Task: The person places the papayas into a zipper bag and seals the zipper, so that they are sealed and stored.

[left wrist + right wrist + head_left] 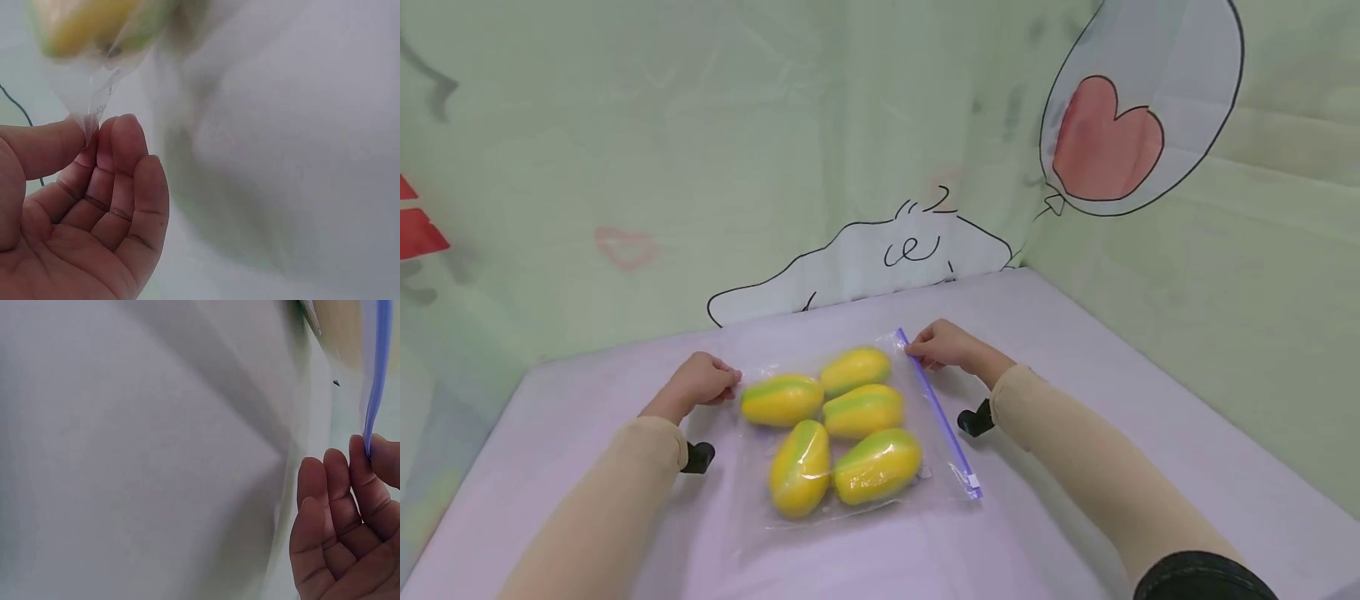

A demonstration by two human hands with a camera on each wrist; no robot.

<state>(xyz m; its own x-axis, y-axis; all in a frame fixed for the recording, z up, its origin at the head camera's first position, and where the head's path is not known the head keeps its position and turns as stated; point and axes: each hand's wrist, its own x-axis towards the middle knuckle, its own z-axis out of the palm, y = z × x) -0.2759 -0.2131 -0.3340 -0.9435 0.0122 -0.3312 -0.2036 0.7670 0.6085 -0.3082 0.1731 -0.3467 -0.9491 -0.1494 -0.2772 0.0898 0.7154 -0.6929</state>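
A clear zip bag holds several yellow-green fruits that look like mangoes or small papayas. Its blue-purple zip strip runs down the right side, with a white slider near the lower end. My left hand pinches the bag's far left corner between thumb and forefinger; the left wrist view shows the gathered plastic there. With thumb and forefinger, my right hand pinches the upper end of the zip strip, seen also as a blue edge in the right wrist view.
The bag is over a white table. Behind it stands a pale green backdrop with a drawn balloon and heart. Black wrist mounts show under both sleeves.
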